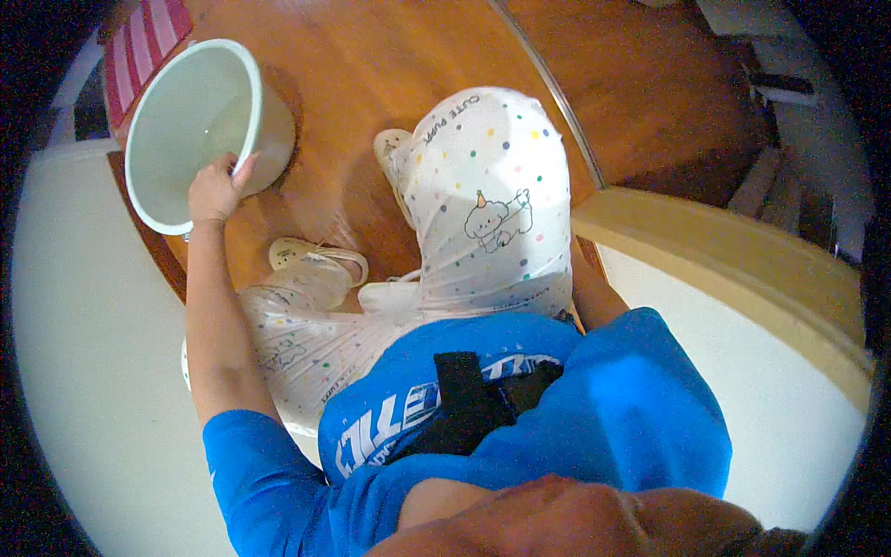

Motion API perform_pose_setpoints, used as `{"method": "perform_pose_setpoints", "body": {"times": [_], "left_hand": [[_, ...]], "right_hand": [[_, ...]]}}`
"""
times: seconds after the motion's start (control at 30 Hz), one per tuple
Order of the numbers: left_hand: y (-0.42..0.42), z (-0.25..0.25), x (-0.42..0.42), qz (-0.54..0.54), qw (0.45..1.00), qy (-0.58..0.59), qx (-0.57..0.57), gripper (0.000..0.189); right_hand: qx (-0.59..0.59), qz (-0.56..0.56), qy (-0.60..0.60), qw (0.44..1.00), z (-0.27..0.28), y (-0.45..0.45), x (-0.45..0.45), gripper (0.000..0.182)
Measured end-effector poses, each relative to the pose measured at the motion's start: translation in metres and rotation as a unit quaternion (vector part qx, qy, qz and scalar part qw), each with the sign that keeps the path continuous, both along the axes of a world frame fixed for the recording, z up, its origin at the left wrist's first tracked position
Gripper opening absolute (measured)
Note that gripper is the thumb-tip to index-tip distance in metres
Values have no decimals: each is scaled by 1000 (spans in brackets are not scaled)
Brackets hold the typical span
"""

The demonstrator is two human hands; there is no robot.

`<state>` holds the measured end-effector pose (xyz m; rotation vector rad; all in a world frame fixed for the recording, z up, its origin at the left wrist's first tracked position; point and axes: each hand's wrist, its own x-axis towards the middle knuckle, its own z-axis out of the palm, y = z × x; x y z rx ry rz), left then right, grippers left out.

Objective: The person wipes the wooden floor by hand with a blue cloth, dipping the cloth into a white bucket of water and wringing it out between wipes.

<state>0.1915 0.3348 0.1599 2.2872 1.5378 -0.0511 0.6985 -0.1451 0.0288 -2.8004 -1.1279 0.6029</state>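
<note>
My left hand (217, 186) grips the near rim of a pale green plastic bucket (273, 139), thumb on the outside and fingers over the inner side. The bucket's mouth leans toward the left, and a pale patch shows low inside it; whether that is liquid or a reflection I cannot tell. Wooden flooring (334, 76) lies around the bucket. My right hand is out of view; its forearm (597, 292) goes down behind my raised knee, in white printed trousers (487, 188).
Cream slippers (296, 254) are on my feet. A pink-and-red striped mat (146, 49) lies beyond the bucket. A white wall (90, 292) rises at the left. On the right are a metal floor strip (550, 76) and a low wall with a tan top edge (724, 261).
</note>
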Motion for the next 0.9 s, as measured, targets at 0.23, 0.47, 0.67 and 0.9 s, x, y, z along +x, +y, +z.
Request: {"method": "perform_pose_setpoints", "body": {"times": [0.23, 0.47, 0.67, 0.9], "left_hand": [[-5, -17, 4, 26, 998, -41, 43, 59], [-8, 27, 21, 31, 998, -55, 27, 48], [-11, 12, 6, 17, 998, -57, 25, 39], [-14, 31, 19, 17, 999, -26, 19, 29]], "right_hand": [[138, -38, 36, 989, -17, -33, 8, 52], [-45, -147, 14, 988, 0, -3, -1, 48], [105, -171, -143, 969, 8, 41, 76, 45], [-97, -217, -170, 956, 3, 53, 161, 51]]}}
